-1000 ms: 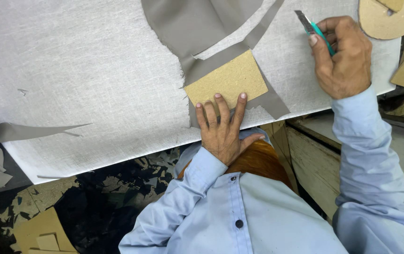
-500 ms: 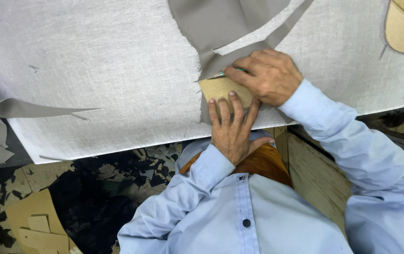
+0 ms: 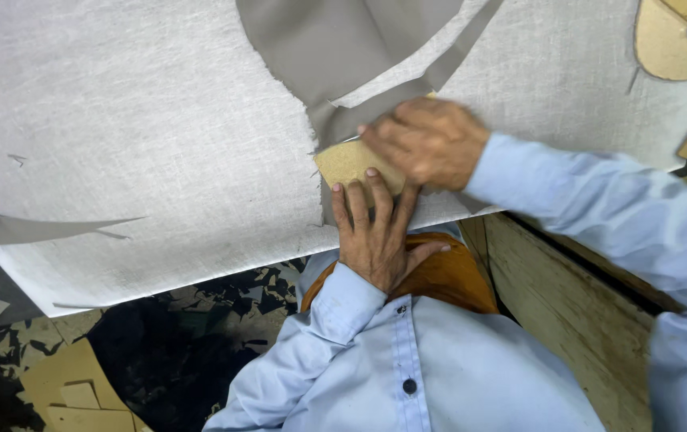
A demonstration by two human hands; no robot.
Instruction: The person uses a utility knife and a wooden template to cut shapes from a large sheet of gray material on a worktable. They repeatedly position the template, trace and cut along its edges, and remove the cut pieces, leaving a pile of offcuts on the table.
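Your left hand (image 3: 375, 232) lies flat with fingers spread across the lower edge of the tan cardboard template (image 3: 351, 162), pressing it down just right of the frame's centre, apparently so it cannot slip on what lies under it. Your right hand (image 3: 427, 140) covers the template's upper right corner with fingers curled; it is blurred, and you cannot tell whether it pinches a tool or only bears on the card. The template sits on a strip of grey material (image 3: 335, 48) that runs up to the top edge of the frame, its cut edges ragged where shapes are gone. Beneath that spreads a white woven cutting board (image 3: 135, 136), filling the upper left. More cardboard patterns (image 3: 671, 44) rest in the upper right corner. Along the bottom left, dark offcuts (image 3: 191, 336) litter the floor, and a wooden bench frame (image 3: 567, 304) shows lower right.
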